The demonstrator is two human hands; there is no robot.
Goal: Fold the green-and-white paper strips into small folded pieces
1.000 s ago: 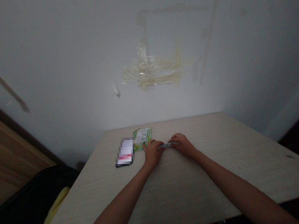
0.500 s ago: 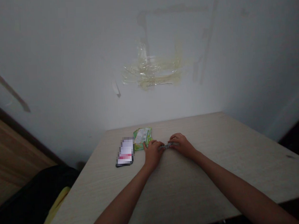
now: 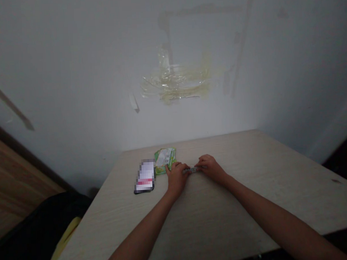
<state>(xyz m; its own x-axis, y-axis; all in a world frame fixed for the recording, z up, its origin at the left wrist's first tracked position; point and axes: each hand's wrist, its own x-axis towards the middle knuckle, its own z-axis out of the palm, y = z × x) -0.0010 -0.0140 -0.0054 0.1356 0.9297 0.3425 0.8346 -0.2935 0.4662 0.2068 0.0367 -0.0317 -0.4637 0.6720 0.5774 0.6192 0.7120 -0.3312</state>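
Note:
Both my hands meet near the middle of the table, pinching a thin, grey, speckled strip (image 3: 193, 169) that runs between their fingertips. Its exact kind is too small and dark to make out. My left hand (image 3: 178, 177) is closed on the strip's left end, thumb side out to the left. On its right end, my right hand (image 3: 211, 167) grips with bent fingers. Fingers hide both ends of the strip. Just behind and left of my left hand lies a green and white printed packet (image 3: 165, 157), close to the left fingers.
A phone (image 3: 145, 177) with a blurred-out screen lies left of the packet. The pale wooden table (image 3: 249, 153) meets a wall (image 3: 102, 91) bearing old clear tape (image 3: 183, 83). Dark and yellow cloth (image 3: 65, 240) sits beyond the table's left edge.
My hands stay in almost the same place. The grey strip between the fingertips has shifted slightly and less of it shows near my right fingers.

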